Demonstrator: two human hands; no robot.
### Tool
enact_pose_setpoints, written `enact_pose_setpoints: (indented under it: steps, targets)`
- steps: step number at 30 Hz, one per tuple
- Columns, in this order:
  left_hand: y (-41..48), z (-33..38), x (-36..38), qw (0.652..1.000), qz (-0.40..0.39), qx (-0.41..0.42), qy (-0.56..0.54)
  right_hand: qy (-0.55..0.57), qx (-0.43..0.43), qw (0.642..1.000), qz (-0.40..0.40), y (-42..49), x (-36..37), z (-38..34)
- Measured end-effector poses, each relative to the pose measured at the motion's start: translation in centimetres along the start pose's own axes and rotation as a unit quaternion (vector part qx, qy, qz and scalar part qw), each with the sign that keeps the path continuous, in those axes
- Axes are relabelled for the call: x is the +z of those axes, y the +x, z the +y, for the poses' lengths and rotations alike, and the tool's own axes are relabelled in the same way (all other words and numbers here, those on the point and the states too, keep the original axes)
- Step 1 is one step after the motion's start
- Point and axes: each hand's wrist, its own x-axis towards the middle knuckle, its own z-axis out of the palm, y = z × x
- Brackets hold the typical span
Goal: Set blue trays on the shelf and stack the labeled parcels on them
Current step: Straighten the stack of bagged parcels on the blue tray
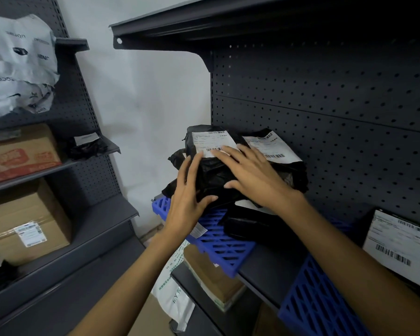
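Note:
A blue slatted tray lies on the dark shelf, overhanging its left front corner. Black bagged parcels are piled on it. The top parcel carries a white barcode label. My left hand presses its left side with fingers spread. My right hand lies flat on its top, fingertips on the label. A second labeled black parcel leans behind it, against the pegboard. Another flat black parcel lies on the tray in front. A second blue tray sits at the lower right under my right forearm.
White-labeled parcels stand at the right on the same shelf. Below it are a cardboard box and a white mailer. The left rack holds brown cartons, a grey mailer and a small black parcel. An upper shelf overhangs.

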Motion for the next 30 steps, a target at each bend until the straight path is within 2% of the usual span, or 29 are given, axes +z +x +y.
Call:
enact_pose_setpoints:
  steps: [5,10,23,30]
  targets:
    - [0.4,-0.5,-1.2,1.000,0.004,0.019,0.000,-0.033,0.005,0.999,0.018,0.6,1.3,-0.5]
    - [1.6,-2.7,-3.4,0.999,-0.021,0.027,-0.019,-0.020,0.009,0.999,0.030,1.8,1.7,-1.8]
    - [5.7,-10.9,-6.9,0.982,-0.124,0.068,-0.128,0.127,0.058,0.989,0.058,5.6,3.7,-4.5]
    - [7.5,-13.1,-6.6,0.972,-0.151,0.099,-0.149,0.079,0.148,0.986,-0.012,6.4,4.4,-6.5]
